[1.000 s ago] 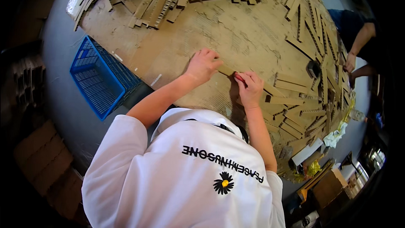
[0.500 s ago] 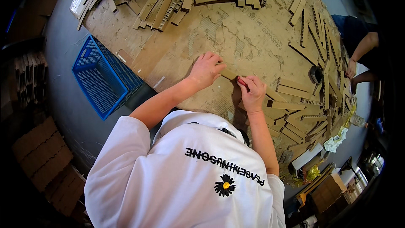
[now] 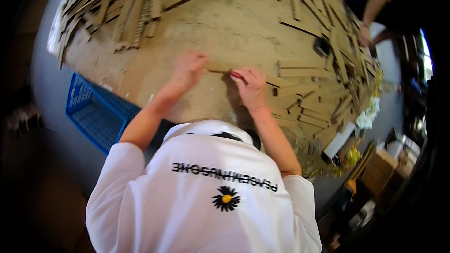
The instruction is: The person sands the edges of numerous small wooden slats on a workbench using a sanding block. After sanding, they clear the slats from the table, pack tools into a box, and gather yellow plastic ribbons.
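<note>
Between my two hands, above the table's near part, is a narrow brown cardboard strip [image 3: 217, 70], seen almost edge-on. My left hand [image 3: 188, 71] is blurred by motion, its fingers curled at the strip's left end. In my right hand [image 3: 251, 88] is a small red-handled tool [image 3: 236, 74], gripped between thumb and fingers. It lies at the strip's right end; its working tip does not show. Just right of that hand, loose cardboard strips [image 3: 300, 71] lie on the table.
A worn, cardboard-covered table [image 3: 225, 28] spreads ahead. Piled strips [image 3: 126, 18] lie far left. A dark block [image 3: 322, 46] sits among strips on the right. A blue plastic crate [image 3: 96, 112] stands by the left edge. Another person's hand [image 3: 364, 36] reaches in at far right.
The view has shifted, so the table and piles sit further left and higher. My hands have come a little nearer to me with the strip, which now looks thinner. The red-handled tool stays gripped.
</note>
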`<control>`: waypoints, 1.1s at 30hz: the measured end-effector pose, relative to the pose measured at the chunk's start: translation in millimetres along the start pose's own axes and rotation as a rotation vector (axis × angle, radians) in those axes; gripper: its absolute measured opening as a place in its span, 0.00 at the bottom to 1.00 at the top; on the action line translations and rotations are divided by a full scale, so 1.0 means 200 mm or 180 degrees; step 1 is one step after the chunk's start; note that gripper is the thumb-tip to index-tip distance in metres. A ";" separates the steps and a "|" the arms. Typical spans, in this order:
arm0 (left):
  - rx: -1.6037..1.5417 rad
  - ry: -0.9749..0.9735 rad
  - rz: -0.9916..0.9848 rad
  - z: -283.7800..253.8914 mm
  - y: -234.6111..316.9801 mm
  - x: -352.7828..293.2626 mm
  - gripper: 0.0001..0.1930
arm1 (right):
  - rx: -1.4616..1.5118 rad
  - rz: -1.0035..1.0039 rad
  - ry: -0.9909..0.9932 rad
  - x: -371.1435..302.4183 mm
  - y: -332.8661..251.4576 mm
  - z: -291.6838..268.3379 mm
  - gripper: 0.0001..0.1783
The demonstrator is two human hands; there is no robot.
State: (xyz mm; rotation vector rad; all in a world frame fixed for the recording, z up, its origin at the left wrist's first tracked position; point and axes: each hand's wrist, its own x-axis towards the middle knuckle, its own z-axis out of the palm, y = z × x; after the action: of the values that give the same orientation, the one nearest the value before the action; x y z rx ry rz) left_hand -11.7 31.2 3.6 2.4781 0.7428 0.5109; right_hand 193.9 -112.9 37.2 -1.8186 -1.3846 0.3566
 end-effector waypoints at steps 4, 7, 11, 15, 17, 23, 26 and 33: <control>0.0969 0.1546 -0.0455 -0.28 -0.07 0.29 0.23 | 0.0471 0.0764 0.0791 -0.14 -0.07 -0.18 0.07; 0.0706 0.1255 -0.0158 -0.18 0.06 0.48 0.27 | 0.0472 0.1224 0.1202 -0.29 -0.05 -0.31 0.07; -0.0018 -0.1022 0.0532 0.32 0.54 0.51 0.24 | 0.0443 0.1673 0.1631 -0.48 0.02 -0.45 0.08; 0.0558 -0.1257 0.0827 0.64 0.75 0.51 0.21 | 0.0516 0.1934 0.1766 -0.59 0.06 -0.53 0.08; 0.0384 -0.1090 0.0803 0.64 0.69 0.50 0.15 | 0.0418 0.1824 0.1721 -0.59 0.06 -0.55 0.08; 0.0278 -0.0957 0.0341 0.26 0.28 0.29 0.19 | 0.0569 0.1434 0.1286 -0.46 0.04 -0.47 0.07; 0.0798 -0.0649 0.0305 0.09 0.22 0.19 0.24 | 0.0663 0.1140 0.1109 -0.35 0.04 -0.37 0.08; 0.0009 -0.0417 0.0416 0.17 0.41 0.12 0.28 | 0.0206 0.0698 0.0635 -0.17 0.13 -0.32 0.08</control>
State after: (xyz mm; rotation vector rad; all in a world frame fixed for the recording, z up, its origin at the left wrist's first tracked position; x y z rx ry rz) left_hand 56.2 -26.4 25.8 2.5461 0.5332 0.3895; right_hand 240.8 -173.2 50.9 -1.9012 -1.0304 0.3190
